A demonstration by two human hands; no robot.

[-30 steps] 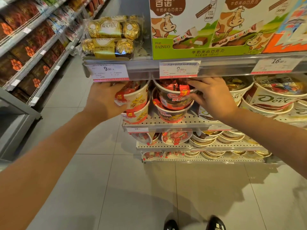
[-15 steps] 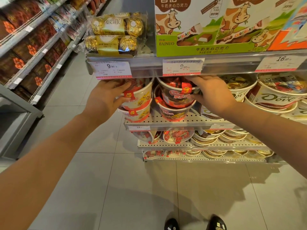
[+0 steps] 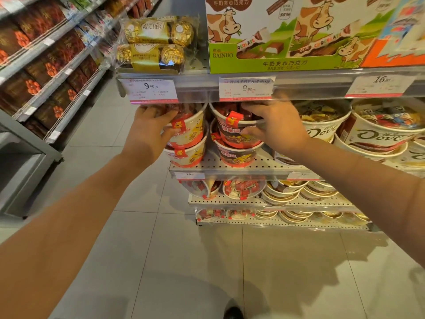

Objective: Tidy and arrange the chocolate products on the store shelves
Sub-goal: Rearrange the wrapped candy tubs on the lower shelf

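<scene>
The grey metal end-cap shelving unit (image 3: pixel 253 166) carries several perforated tiers above a pale tiled floor (image 3: pixel 161 261). A second grey shelving run (image 3: pixel 57 72) lines the aisle at left, stocked with dark brown packets.

On the top tier, a large green and white carton printed with cartoon cows (image 3: pixel 282 35) stands beside two stacked clear packs of gold-foil chocolate balls (image 3: pixel 156 42). White price labels (image 3: pixel 149 89) are clipped to the front rail of that tier.

On the tier below, wide white Dove-branded chocolate tubs (image 3: pixel 379 137) are stacked at the right. Left of them stand two stacks of smaller tubs, each two high.

Left stack: the white and red chocolate tub with clear lid (image 3: pixel 190 127) sits on top of an identical tub. The left hand (image 3: pixel 149 132) grips this upper tub from its left side, with fingers curled over the lid rim and the thumb pressed against the wall.

Right stack: the dark brown and red chocolate tub with clear lid (image 3: pixel 239 130) sits on top of a matching tub. The right hand (image 3: pixel 276 125) grips this upper tub from its right side, with fingers across the lid and the thumb on the wall.

The two held tubs stand just beside each other. Lower tiers hold further tubs of both kinds.
</scene>
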